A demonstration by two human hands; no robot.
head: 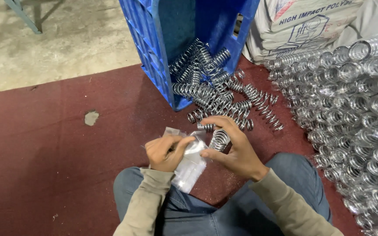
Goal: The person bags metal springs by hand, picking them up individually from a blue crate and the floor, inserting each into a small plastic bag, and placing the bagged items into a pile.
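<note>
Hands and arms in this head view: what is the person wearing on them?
Both hands, left and right, are bare: no gloves, rings or watch show. Long sleeves in a plain beige-khaki knit cover both arms, ending in ribbed cuffs at the wrists. Below them show blue jeans.

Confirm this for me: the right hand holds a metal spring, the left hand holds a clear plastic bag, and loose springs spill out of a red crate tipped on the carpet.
One detail is wrong: the crate is blue, not red, as the head view shows. The rest stands: the right hand holds a metal spring, the left hand holds a clear plastic bag, and loose springs spill from the tipped crate onto the carpet.
</note>
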